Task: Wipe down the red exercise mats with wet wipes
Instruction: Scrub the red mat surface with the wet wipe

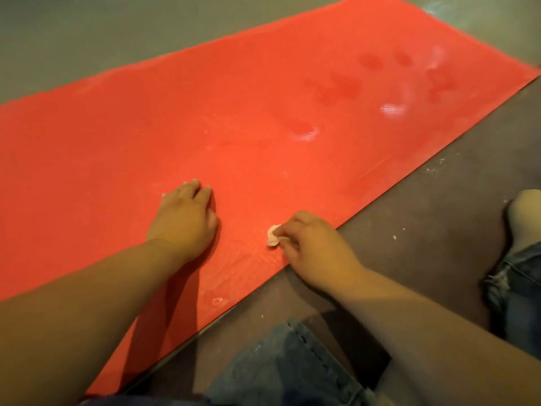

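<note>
A long red exercise mat (pixel 234 127) lies flat on the floor, running from lower left to upper right. Wet patches and whitish streaks show on its far right part. My left hand (pixel 184 218) rests palm down on the mat with fingers spread; a sliver of something white shows at its far left edge. My right hand (pixel 313 247) pinches a small crumpled white wet wipe (pixel 273 235) against the mat close to its near edge.
Dark brown floor (pixel 424 215) borders the mat's near edge, with white specks scattered on it. Grey floor (pixel 87 33) lies beyond the far edge. My jeans-clad knee (pixel 292 364) and my other leg with its foot (pixel 527 218) are at the bottom and right.
</note>
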Motion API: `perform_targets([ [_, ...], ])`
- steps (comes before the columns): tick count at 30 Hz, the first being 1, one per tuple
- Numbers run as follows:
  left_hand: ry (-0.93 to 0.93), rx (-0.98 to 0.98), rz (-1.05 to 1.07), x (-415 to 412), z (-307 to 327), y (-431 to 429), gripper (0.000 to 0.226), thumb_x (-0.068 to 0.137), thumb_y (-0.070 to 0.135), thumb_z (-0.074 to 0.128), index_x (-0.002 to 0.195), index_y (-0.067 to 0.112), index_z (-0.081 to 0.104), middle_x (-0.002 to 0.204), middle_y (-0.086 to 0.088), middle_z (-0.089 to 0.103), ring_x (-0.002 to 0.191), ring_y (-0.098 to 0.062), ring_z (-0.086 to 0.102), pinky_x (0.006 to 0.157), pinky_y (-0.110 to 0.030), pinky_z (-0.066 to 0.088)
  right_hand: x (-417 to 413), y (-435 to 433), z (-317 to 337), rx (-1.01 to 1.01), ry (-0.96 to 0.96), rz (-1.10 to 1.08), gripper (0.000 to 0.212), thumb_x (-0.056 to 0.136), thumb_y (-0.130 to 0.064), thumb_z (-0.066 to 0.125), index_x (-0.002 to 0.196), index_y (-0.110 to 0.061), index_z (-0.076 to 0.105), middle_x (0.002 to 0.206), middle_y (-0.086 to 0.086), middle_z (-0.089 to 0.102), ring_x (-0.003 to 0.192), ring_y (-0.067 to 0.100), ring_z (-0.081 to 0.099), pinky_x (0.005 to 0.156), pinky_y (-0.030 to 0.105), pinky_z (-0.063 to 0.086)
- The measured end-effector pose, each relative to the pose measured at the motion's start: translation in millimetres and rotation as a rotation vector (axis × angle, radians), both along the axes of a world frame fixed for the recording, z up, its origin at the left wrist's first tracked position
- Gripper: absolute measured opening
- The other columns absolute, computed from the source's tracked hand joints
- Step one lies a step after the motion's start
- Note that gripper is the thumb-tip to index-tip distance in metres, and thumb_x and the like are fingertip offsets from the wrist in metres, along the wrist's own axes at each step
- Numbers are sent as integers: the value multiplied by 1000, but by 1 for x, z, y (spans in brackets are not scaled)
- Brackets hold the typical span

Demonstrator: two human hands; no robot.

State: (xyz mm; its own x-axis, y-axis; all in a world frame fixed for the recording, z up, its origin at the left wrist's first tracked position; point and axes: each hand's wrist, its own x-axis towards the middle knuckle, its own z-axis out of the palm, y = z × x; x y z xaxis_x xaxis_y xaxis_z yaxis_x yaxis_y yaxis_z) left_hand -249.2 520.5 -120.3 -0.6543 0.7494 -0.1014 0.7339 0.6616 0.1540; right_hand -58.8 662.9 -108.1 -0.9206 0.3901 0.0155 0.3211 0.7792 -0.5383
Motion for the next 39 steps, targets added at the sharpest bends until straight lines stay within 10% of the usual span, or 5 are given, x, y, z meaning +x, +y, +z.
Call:
perform_targets([
  [8,-198,-370,-297,73,16,-19,123,56,95,38,150,33,-11,155,2,-28,144,-24,-22,107,-70,1,36,93,11,227,-189,-302,35,79,-4,52,108,-14,68,104,13,53,102,35,49,82,34,42],
  [19,-60,-461,-333,117,25,-1,62,99,18,24,150,28,-10,159,-7,-14,143,-46,5,91,-54,46,39,62,15,300,-186,-37,26,93,-22,51,118,-20,57,114,6,46,102,27,41,86,34,38],
  [29,64,-450,-413,117,40,5,46,103,18,25,147,30,20,159,-10,-13,130,-50,31,66,-46,42,29,58,20,435,-307,105,51,91,-42,54,137,-22,44,125,9,41,112,28,38,93,37,40],
  [33,72,-326,-451,105,52,-15,98,96,-3,35,132,54,-36,155,-14,-27,108,-43,51,48,-36,39,19,62,30,511,-301,113,34,95,-29,45,128,-22,52,119,6,48,107,26,42,86,39,45],
  [39,213,-494,-288,93,101,-11,69,96,8,37,153,24,0,109,-10,59,84,-31,59,57,-37,36,10,61,66,583,-228,129,30,99,-25,39,123,-22,58,109,5,59,99,27,49,84,37,45],
])
